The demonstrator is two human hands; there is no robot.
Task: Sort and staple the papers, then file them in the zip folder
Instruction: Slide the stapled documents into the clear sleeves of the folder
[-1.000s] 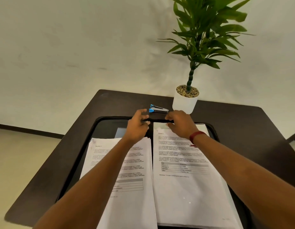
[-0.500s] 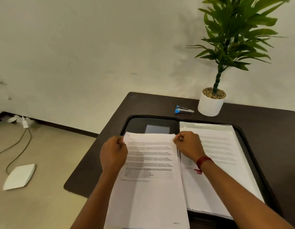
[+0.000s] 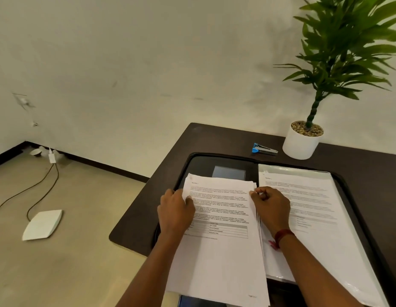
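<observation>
Far on the left a flat white box (image 3: 43, 224) is lying on the floor, taking no part in the work. On the dark desk (image 3: 161, 178) the zip folder (image 3: 198, 165) is lying open, so no filing is finished yet. The left hand (image 3: 176, 212) is gripping the left edge of the left pile (image 3: 223, 258) of printed papers, thumb on the top sheet, other fingers curled around the edge. This pile is sitting over the left half of the folder, its near end reaching past the desk edge. Its sheets are fanning a little at the upper right corner, so I am guessing the person is squaring them. Beyond the folder the blue stapler (image 3: 264, 149) is lying on the desk and nobody is touching it; whether any staple is already in the papers I cannot tell. The right hand (image 3: 271, 209) is pinching the right edge of the same pile near the top, with fingers curled. The right pile (image 3: 314, 222) is resting on the right half of the folder, apart from both hands. A white plant pot (image 3: 301, 145) is standing behind it. To my eye the sorting into two piles is looking mostly done; stapling, placing the papers inside and closing the zip are all waiting
</observation>
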